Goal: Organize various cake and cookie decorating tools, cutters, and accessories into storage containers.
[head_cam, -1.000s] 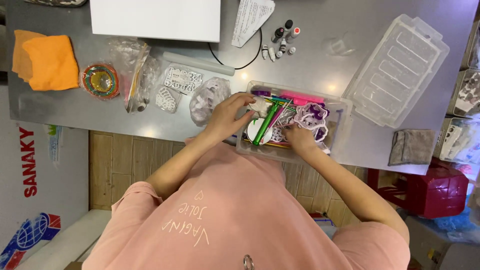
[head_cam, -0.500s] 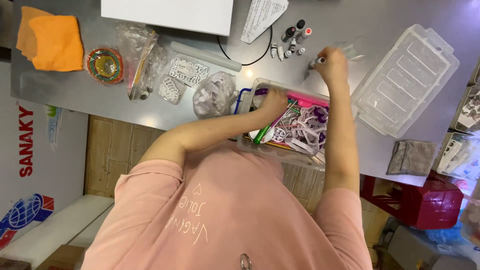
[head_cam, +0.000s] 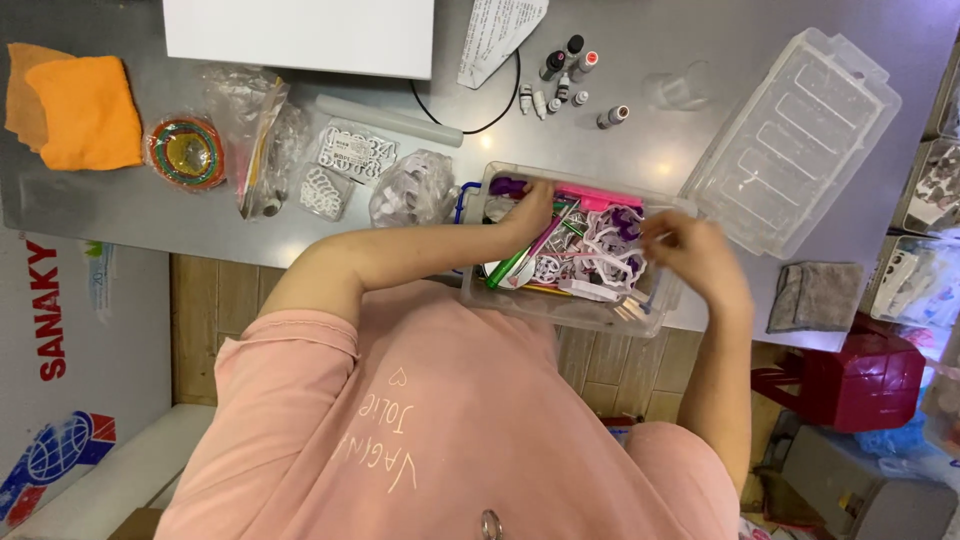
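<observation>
Head view: since the picture half a second back, the right hand (head_cam: 700,262) has been brought back from the far side of the table, near the small bottles (head_cam: 565,72), to the right edge of the clear plastic box (head_cam: 570,305); whether anything is pinched in its curled fingers cannot be told. The left hand (head_cam: 528,210) is kept inside the box, fingers bent among white cutters (head_cam: 600,262) and a green tool (head_cam: 508,268). So the sorting goes on inside the box.

The box's clear lid (head_cam: 790,140) lies right of it. 1 round multicoloured roll (head_cam: 186,152) and clear bags (head_cam: 262,130) lie left, beside an orange cloth (head_cam: 85,110). A white sign with red lettering (head_cam: 45,310) hangs below the table.
</observation>
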